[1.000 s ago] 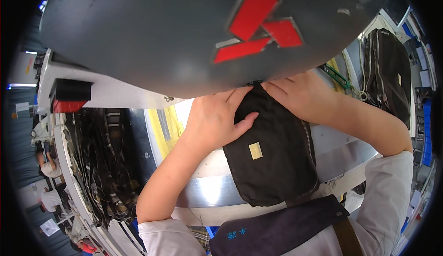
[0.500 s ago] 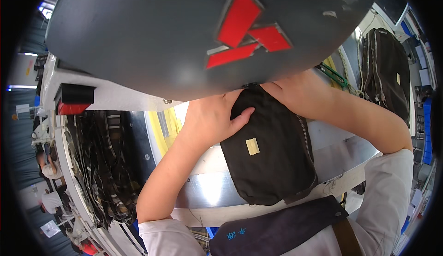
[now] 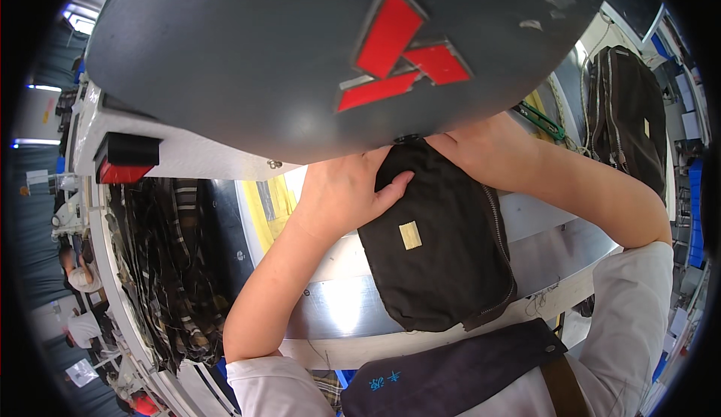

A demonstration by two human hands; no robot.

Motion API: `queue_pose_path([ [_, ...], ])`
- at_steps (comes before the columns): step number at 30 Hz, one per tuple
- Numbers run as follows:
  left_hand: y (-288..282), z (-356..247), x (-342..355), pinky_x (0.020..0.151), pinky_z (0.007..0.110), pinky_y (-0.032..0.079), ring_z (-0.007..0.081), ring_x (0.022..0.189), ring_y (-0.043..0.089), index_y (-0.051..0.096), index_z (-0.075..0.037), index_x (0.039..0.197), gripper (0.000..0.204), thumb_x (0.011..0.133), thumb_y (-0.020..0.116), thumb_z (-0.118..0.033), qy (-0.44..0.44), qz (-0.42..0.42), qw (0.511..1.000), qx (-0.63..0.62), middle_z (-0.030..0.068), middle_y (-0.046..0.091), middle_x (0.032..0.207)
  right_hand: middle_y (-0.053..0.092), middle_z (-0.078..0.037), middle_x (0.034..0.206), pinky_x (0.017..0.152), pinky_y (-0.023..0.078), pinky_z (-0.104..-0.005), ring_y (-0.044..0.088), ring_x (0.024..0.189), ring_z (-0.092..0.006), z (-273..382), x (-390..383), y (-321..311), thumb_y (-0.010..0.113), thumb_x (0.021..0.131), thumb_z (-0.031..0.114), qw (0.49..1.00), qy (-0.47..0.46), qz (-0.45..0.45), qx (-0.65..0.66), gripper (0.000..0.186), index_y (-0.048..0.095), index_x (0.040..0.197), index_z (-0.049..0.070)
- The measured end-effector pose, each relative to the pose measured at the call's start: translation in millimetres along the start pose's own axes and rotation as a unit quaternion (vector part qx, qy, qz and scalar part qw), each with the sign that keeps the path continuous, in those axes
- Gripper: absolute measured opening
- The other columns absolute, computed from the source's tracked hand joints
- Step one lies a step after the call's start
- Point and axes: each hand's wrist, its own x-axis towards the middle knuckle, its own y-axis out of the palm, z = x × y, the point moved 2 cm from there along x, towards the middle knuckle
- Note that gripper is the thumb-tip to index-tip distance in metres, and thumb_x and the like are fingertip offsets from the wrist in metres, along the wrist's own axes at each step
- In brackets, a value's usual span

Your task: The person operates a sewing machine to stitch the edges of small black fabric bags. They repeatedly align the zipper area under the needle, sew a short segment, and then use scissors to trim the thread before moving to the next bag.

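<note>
A black fabric bag piece, with a metal zipper along its right side and a small pale yellow patch, lies on the sewing machine's bed. Its far end passes beneath the grey sewing machine head, which hides the needle area. My left hand rests on the bag's upper left edge, thumb stretched out over the cloth and fingertips covered by the machine. On the upper right edge lies my right hand; its thumb touches the cloth and its other fingers are hidden.
Green-handled thread snips lie beyond my right hand. Another black zippered bag sits at the far right. Dark and plaid cloth pieces hang in a pile at left. A black-and-red box is fixed to the machine's arm.
The bag piece has slid very slightly away from me, under the machine head. Both hands stay in nearly the same place on it.
</note>
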Motion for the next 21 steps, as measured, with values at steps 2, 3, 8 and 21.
queue_pose_path([
  [2,0.1,1.3,-1.0,0.089,0.043,0.046,0.0338,0.102,0.057,0.065,-0.003,0.109,0.046,0.073,0.075,-0.03,0.0,0.002,1.0,-0.002,0.0135,0.058,0.113,0.06,-0.006,0.088,0.08,0.05,-0.0303,0.06,0.088,-0.0198,0.0,0.5,1.5,0.059,0.072,0.014,1.0,0.0,-0.003,0.001,0.023,0.059,0.091,0.001],
  [3,-0.5,1.4,-0.8,0.089,0.043,0.046,0.0337,0.102,0.057,0.065,-0.003,0.109,0.046,0.073,0.075,-0.03,-0.003,0.003,1.0,-0.006,0.0134,0.058,0.113,0.06,-0.006,0.088,0.08,0.05,-0.0304,0.06,0.088,-0.0199,-1.3,0.8,2.7,0.059,0.072,0.014,1.0,-0.002,-0.002,0.003,0.023,0.059,0.091,0.001],
  [8,-0.7,0.9,0.9,0.088,0.043,0.046,0.0336,0.101,0.057,0.064,-0.003,0.11,0.047,0.072,0.076,-0.029,-0.007,0.004,1.0,-0.007,0.0137,0.058,0.112,0.061,-0.007,0.089,0.08,0.05,-0.0308,0.061,0.088,-0.0201,-3.2,1.2,2.6,0.059,0.072,0.015,1.0,0.0,0.002,0.011,0.023,0.059,0.09,0.001],
  [21,-2.3,0.5,5.0,0.082,0.042,0.048,0.0332,0.094,0.059,0.065,-0.004,0.109,0.044,0.075,0.074,-0.03,-0.002,-0.005,1.0,-0.007,0.0139,0.061,0.104,0.061,-0.007,0.091,0.082,0.051,-0.0308,0.061,0.09,-0.0196,-6.7,1.1,7.9,0.059,0.074,0.014,1.0,0.013,0.004,0.017,0.021,0.06,0.091,0.002],
])
